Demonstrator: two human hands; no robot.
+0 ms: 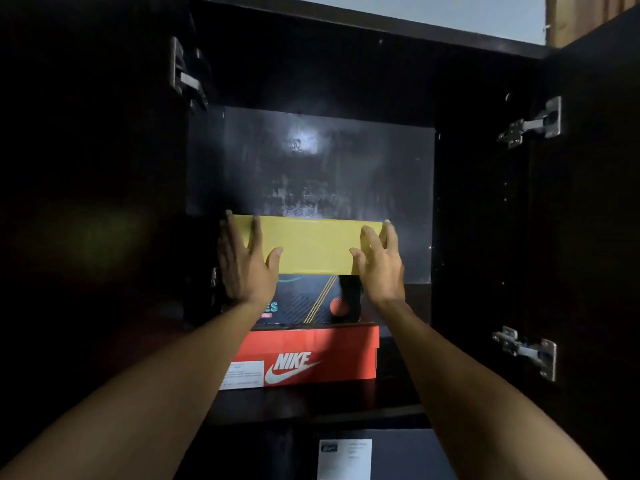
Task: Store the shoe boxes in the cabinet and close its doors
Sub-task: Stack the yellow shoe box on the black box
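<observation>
A yellow shoe box (310, 244) sits on top of a stack inside the dark cabinet (329, 174). My left hand (244, 261) grips its left end and my right hand (379, 261) grips its right end, thumbs on the front face. Under it lies a black shoe box (311, 301) with yellow stripes and an orange ball print. At the bottom of the stack is a red Nike shoe box (322, 356) on the shelf (311, 403). Both cabinet doors stand open: the left door (86, 202) and the right door (588, 220).
Metal hinges show on the left (187, 77) and on the right (533, 124), (526, 349). Below the shelf is another dark box with a white label (344, 457). Free room remains above the yellow box and to the right of the stack.
</observation>
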